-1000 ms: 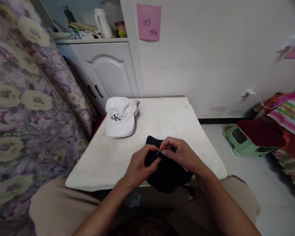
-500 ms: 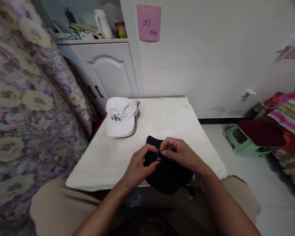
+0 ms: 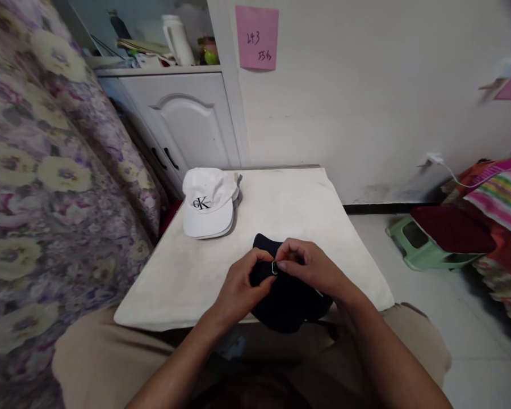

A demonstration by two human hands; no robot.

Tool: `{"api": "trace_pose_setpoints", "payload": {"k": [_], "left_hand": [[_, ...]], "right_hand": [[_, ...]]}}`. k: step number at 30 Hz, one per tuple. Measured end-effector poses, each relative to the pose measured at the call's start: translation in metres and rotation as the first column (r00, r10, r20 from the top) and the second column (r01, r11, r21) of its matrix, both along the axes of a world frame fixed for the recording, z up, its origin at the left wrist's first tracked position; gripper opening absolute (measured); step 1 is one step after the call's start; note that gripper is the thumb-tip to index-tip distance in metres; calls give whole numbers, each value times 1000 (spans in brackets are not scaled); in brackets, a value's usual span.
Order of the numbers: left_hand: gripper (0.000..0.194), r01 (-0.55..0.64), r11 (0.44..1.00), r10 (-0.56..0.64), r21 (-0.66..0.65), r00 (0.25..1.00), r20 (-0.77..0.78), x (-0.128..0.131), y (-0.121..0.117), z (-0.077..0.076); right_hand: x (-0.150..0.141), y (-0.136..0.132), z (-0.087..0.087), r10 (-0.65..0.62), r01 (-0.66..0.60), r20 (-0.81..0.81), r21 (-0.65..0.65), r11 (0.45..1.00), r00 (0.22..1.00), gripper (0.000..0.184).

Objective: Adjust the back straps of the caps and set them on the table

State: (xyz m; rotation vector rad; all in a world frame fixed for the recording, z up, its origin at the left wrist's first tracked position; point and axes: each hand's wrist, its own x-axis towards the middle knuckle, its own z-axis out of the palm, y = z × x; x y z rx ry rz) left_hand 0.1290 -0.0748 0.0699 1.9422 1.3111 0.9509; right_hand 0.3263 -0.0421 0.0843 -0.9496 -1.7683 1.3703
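Observation:
A dark navy cap [image 3: 283, 304] lies at the near edge of a small white table [image 3: 281, 204]. Both hands meet over its back. My left hand [image 3: 242, 289] pinches the cap's strap beside a small metal buckle [image 3: 275, 267]. My right hand [image 3: 313, 267] pinches the strap from the other side, fingertips at the same buckle. Much of the cap is hidden under the hands. A white cap with a black logo [image 3: 206, 200] rests on other caps at the table's far left, away from both hands.
A floral-covered sofa [image 3: 46, 170] fills the left. A white cabinet [image 3: 183, 116] stands behind the table, with a pink note [image 3: 256, 37] on the wall. A green stool [image 3: 421, 244] and striped bedding [image 3: 498, 199] are on the right.
The hands stay pinched at the buckle with only slight finger shifts; the dark cap has drawn a little up onto the table.

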Motion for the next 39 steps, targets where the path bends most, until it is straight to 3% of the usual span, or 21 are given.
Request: {"api": "trace_pose_setpoints", "payload": {"k": [7,20,39], "left_hand": [[25,13,998,-9,60,998,-69,2,2,-2],[26,26,998,-19,60,993,-116,4,4,-1],[22,-13,998,20,56,993,-120,3,8,1]], "right_hand": [[-1,0,-5,-43,40,47,70,997,998,8],[-6,-4,-6,-141,112,123,211,971,982,14],[0,0,-6,-110,64,205,219,974,973,6]]}}
